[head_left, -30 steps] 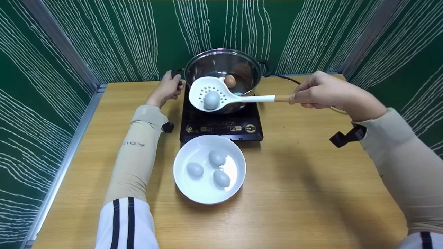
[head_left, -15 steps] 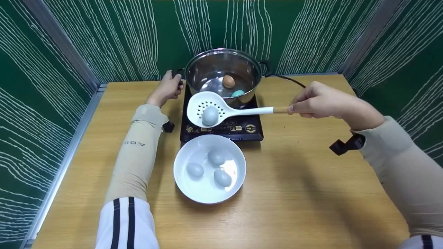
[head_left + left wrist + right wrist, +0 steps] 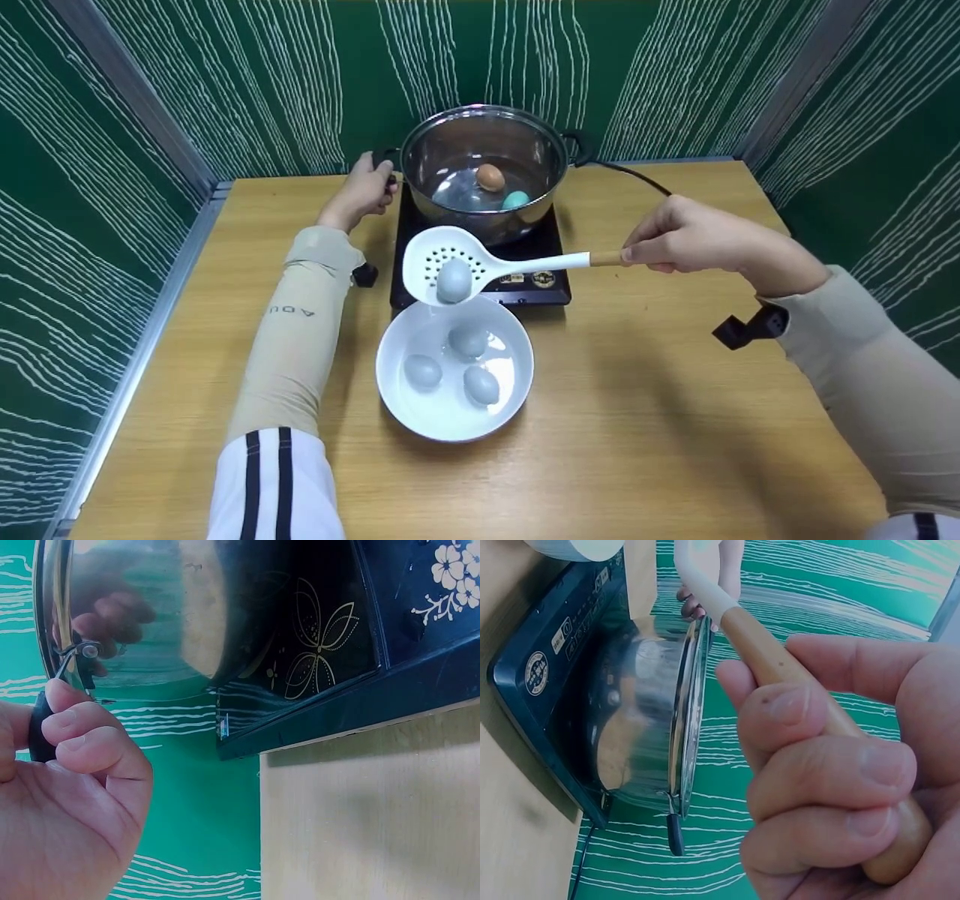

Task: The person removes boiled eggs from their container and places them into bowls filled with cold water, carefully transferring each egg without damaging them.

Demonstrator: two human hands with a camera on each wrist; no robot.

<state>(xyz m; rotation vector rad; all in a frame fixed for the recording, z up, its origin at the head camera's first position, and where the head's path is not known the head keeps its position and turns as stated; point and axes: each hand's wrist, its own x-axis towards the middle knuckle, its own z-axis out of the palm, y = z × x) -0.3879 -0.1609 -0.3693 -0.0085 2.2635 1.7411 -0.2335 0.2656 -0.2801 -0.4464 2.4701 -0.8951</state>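
In the head view my right hand [image 3: 686,234] grips the wooden handle of a white slotted spoon [image 3: 439,251]. A pale bluish egg [image 3: 454,280] lies in the spoon's bowl, above the far rim of a white bowl [image 3: 397,405]. Inside that bowl lie three similar pale eggs [image 3: 422,370]. My left hand [image 3: 361,190] holds the black side handle [image 3: 41,724] of a steel pot [image 3: 450,202], its fingers curled round it in the left wrist view. A brown egg [image 3: 490,178] and a turquoise egg [image 3: 516,200] are in the pot.
The pot stands on a black induction cooker [image 3: 480,295], with the white bowl just in front of it. A black cable [image 3: 634,174] runs off to the right behind my right hand. Green walls with white lines [image 3: 637,82] enclose the wooden table [image 3: 637,420].
My right hand has brought the slotted spoon and its egg from over the pot toward me, lower in view, to the white bowl's far rim. My left hand stays on the pot handle.
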